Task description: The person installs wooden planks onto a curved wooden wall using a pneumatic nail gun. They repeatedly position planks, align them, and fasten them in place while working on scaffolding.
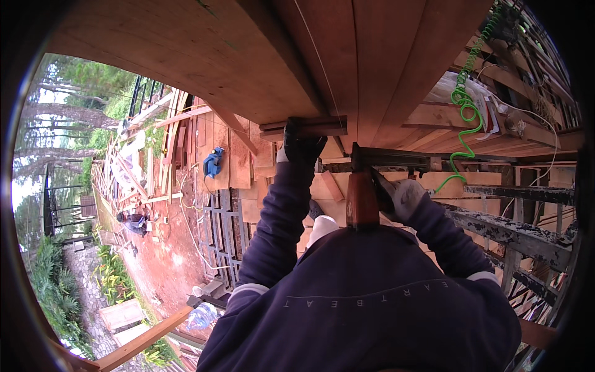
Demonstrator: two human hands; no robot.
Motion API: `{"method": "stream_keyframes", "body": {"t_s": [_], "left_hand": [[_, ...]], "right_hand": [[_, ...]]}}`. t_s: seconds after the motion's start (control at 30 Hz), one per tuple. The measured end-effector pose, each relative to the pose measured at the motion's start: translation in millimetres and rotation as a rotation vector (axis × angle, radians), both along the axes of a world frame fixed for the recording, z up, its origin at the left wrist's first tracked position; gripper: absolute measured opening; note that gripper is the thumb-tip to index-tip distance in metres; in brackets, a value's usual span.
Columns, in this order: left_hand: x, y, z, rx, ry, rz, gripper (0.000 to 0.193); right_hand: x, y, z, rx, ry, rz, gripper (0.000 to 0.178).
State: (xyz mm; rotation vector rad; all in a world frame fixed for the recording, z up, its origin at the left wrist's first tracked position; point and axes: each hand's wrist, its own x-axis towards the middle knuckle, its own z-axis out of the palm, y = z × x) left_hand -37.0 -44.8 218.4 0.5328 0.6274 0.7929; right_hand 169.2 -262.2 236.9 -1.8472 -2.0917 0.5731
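Observation:
My left hand (pixel 301 144), in a dark-palmed work glove, is raised in the middle and closed around a short brown wooden board (pixel 319 127). The board lies crosswise against the underside of large overhead planks (pixel 347 68). A thin string (pixel 319 59) runs down the planks toward it. Lower and to the right, my right hand (pixel 401 197), in a grey and dark glove, is at the side of an upright reddish wooden piece (pixel 362 201) in front of my chest. Its fingers seem to grip that piece's edge, though they are partly hidden.
A green coiled air hose (pixel 466 105) hangs at the right above a black metal frame (pixel 514 226). Below at left lie a blue power tool (pixel 213 162), a metal grating (pixel 223 229) and stacked lumber (pixel 170 146). Another person (pixel 133 222) is down on the ground. A wooden rail (pixel 145 338) crosses lower left.

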Motion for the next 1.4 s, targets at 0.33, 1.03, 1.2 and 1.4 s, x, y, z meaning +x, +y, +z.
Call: {"method": "stream_keyframes", "body": {"t_s": [0.33,1.03,1.2,1.4], "left_hand": [[-40,-63,-80,-0.1,0.076,-0.257,0.034],[-216,-113,-295,-0.263,0.829,-0.219,0.028],[-338,-111,-331,0.256,1.481,-0.7,0.036],[-414,-83,-318,0.172,1.551,-0.916,0.049]], "right_hand": [[19,-31,-73,-0.017,-0.227,-0.056,0.021],[-65,31,-44,-0.827,-0.44,-0.027,0.102],[-91,40,-45,-0.83,-0.418,0.002,0.089],[-122,41,-83,-0.835,-0.389,-0.013,0.061]]}}
